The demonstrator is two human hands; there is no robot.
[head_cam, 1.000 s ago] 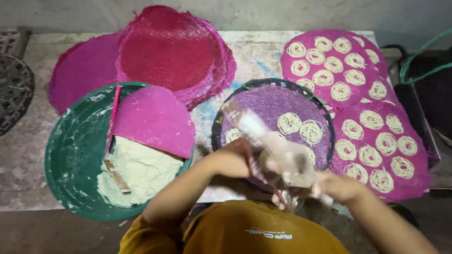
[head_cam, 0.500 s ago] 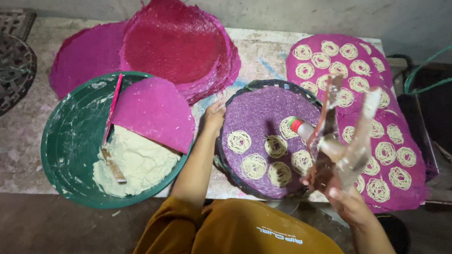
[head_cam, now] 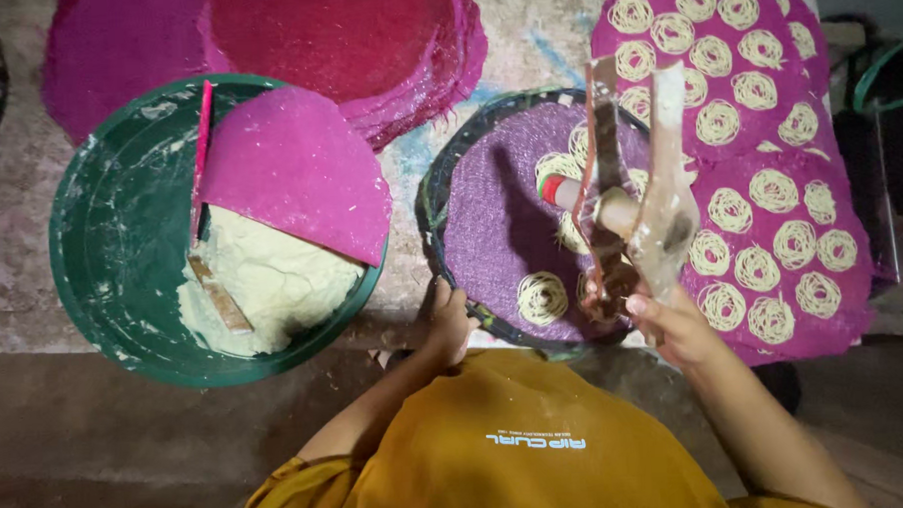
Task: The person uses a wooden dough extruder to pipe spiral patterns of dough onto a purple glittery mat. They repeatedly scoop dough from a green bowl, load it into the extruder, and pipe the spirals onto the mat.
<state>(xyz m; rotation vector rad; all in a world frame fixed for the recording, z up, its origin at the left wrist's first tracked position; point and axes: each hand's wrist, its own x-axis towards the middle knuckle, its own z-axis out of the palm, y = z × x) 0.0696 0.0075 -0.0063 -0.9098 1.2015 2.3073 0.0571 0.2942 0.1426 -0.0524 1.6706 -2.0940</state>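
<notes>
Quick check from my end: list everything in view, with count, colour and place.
basin: one, green, left.
dough: one pale heap, in basin.
scraper: one, red-handled, in basin.
pink mat: one, over basin.
mat stack: magenta, top centre.
tray: one, purple, dark rim, centre.
noodle coils: cream, several on tray, many on right mats.
press: one, clear, above tray.
left hand: on tray rim.
right hand: holding press.

**Magenta, purple and cream**

The round tray [head_cam: 471, 233] is purple, dark-rimmed, dotted with pale cream noodle coils [head_cam: 542, 298]. The mats [head_cam: 833, 301] beside it are magenta with the same cream spirals. The basin [head_cam: 101, 256] is green, holding off-white dough [head_cam: 272, 285] under a pink disc [head_cam: 294, 174]. The shirt [head_cam: 518, 442] is mustard yellow.
</notes>
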